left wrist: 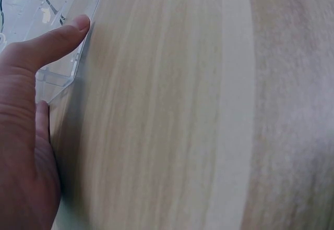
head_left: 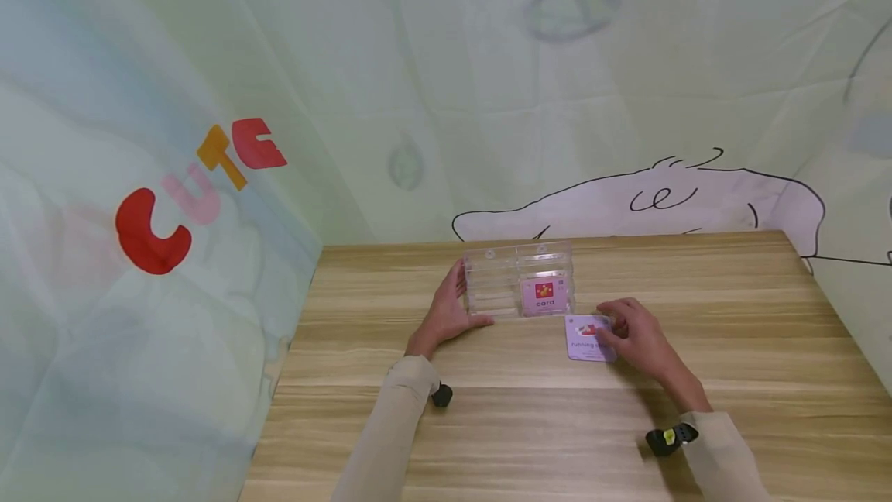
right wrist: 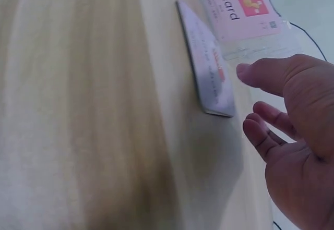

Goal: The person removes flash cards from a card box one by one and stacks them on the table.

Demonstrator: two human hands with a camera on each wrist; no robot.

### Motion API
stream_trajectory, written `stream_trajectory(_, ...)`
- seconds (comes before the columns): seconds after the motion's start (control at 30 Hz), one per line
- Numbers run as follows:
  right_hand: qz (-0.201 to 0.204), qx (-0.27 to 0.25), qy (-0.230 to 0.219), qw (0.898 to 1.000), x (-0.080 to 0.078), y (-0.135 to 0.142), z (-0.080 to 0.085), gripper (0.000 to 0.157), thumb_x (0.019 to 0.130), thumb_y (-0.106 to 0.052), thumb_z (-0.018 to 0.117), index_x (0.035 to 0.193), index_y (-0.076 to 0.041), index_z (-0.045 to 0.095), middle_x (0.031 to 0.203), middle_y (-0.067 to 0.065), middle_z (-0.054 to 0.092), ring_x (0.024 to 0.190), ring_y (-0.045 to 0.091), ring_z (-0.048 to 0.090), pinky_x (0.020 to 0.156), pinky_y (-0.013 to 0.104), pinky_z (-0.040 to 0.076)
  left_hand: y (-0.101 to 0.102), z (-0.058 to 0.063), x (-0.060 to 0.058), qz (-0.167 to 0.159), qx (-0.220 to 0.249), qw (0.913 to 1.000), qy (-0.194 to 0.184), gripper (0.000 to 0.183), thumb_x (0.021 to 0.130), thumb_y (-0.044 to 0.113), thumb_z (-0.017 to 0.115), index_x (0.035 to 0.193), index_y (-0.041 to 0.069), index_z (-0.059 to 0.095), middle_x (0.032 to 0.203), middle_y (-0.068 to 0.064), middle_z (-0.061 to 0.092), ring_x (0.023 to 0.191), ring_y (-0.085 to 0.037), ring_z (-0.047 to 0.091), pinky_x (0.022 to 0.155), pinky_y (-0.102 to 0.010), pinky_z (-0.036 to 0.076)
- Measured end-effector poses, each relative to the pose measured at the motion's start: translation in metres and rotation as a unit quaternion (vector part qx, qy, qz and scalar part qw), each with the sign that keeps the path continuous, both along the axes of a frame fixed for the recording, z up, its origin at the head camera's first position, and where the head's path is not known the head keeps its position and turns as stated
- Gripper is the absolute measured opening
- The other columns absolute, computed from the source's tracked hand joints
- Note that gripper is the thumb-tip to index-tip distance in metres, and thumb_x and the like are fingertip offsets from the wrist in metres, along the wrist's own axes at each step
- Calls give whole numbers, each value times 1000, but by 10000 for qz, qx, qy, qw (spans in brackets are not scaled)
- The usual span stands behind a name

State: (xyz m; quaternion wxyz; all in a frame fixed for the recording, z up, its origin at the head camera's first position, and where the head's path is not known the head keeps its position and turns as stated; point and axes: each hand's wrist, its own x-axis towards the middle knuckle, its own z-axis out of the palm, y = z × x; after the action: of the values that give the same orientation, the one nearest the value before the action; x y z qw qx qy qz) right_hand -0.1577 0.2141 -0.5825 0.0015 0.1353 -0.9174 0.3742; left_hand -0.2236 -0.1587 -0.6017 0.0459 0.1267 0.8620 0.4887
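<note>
A clear plastic card rack (head_left: 491, 285) with stepped tiers in two columns stands near the table's back edge. My left hand (head_left: 446, 312) holds it at its left side, thumb along the lower front edge, as the left wrist view also shows. In the rack's lower right pocket sits a pink card (head_left: 545, 297) printed "card". Just in front of it on the table lies a small stack of purple cards (head_left: 581, 347), the top one with a red shoe picture. My right hand (head_left: 637, 339) hovers at the stack's right edge; in the right wrist view its thumb and fingers (right wrist: 263, 149) are spread apart, gripping nothing.
The wood-grain table (head_left: 502, 440) reaches back to a printed cloth backdrop (head_left: 362, 84) with "CUTE" letters on the left. Each wrist wears a small black camera, such as the right one (head_left: 669, 438), below the sleeve cuffs.
</note>
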Motion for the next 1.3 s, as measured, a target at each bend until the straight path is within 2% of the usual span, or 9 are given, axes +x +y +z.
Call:
stream_trajectory(0.17,-47,-124,334,9994,-3,-5,8,42,90,-5,81,129,1,66,115,18,63,89,27,59,75,40,56,0,0,0,37,-26,10000,-58,134,67,28,101,166,9,12,165,-13,33,150,-24,37,121,-30,35)
stream_trajectory(0.3,86,-341,633,9974,-6,-11,16,43,89,-1,80,130,1,65,119,19,65,92,29,62,77,43,59,0,-1,-1,30,5,10000,-35,134,67,26,101,165,9,12,165,-14,34,149,-24,37,120,-30,35)
stream_trajectory(0.5,389,-664,759,9941,-15,-25,18,47,91,-3,79,134,1,63,117,19,66,94,28,61,74,33,61,0,-2,-1,48,-28,10000,-82,134,67,27,101,166,10,12,165,-13,34,150,-22,37,120,-28,35)
stream_trajectory(0.6,519,-783,831,9921,-20,-32,17,46,91,-3,79,134,2,63,116,19,66,92,26,61,72,31,61,-1,-1,0,46,-36,10000,-73,134,67,27,101,166,10,12,165,-13,33,150,-24,36,121,-30,35)
stream_trajectory(0.83,647,-1066,1048,9866,-27,-44,18,43,88,3,80,129,3,66,126,20,64,98,33,64,74,42,64,0,-2,-1,-5,-33,10000,11,134,68,26,101,166,9,11,165,-15,32,150,-25,36,121,-32,35)
stream_trajectory(1.1,598,-1112,1041,9865,-28,-49,18,42,88,5,79,128,4,67,136,20,60,102,39,66,75,45,64,0,-2,-3,-5,-44,10000,-51,135,68,27,101,166,11,10,166,-12,32,150,-21,35,120,-27,34)
stream_trajectory(1.3,585,-1090,928,9880,-26,-52,19,40,89,4,79,127,4,67,137,20,59,104,39,66,76,46,64,-1,-3,-1,-35,-8,10000,-12,135,68,27,101,166,10,10,166,-13,32,150,-24,36,121,-31,35)
